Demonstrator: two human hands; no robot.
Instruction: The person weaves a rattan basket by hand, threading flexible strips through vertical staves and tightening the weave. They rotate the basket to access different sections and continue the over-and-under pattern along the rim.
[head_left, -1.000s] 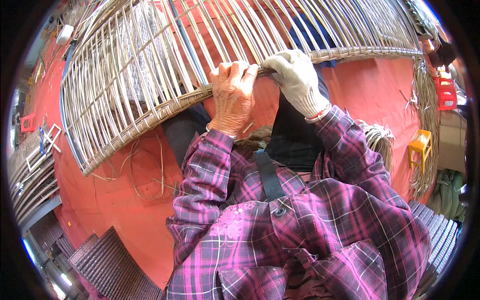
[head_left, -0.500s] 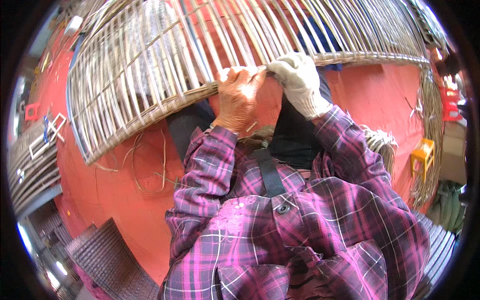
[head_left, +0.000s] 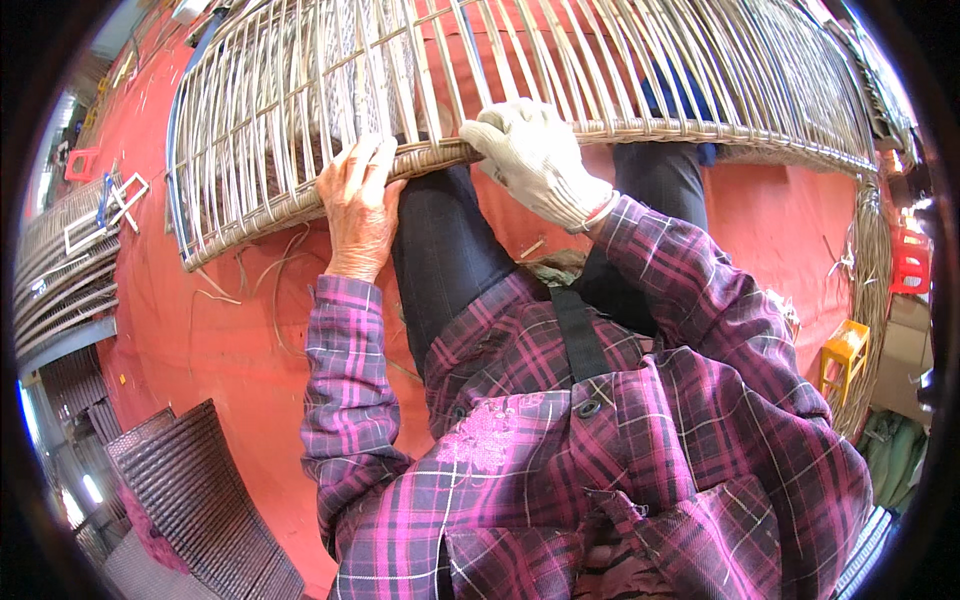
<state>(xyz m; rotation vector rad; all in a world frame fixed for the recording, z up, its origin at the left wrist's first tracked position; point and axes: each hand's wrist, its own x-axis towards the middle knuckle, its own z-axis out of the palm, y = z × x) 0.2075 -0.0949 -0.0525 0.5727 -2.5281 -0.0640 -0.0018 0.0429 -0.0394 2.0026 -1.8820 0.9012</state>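
A wide curved wicker panel [head_left: 590, 65] of pale upright rods lies across my knees, its near edge bound by a braided brown rim [head_left: 437, 157]. My bare left hand [head_left: 360, 200] grips this rim at the left, fingers over the top among the rods and the thumb along the near side. In a white knit glove, my right hand [head_left: 532, 160] is closed on the rim a little further right. Its fingertips are curled down and partly hidden, so any loose strand under them cannot be made out.
Red sheeting [head_left: 250, 400] covers the floor, with loose cane strips at the left. A yellow stool [head_left: 846, 350] and a red plastic stool [head_left: 910, 262] stand at the right beside a long bundle of rods [head_left: 866, 260]. A dark woven piece [head_left: 205, 500] lies lower left.
Both hands have moved left along the rim and are further apart. The panel has shifted slightly right, and its left end sits higher.
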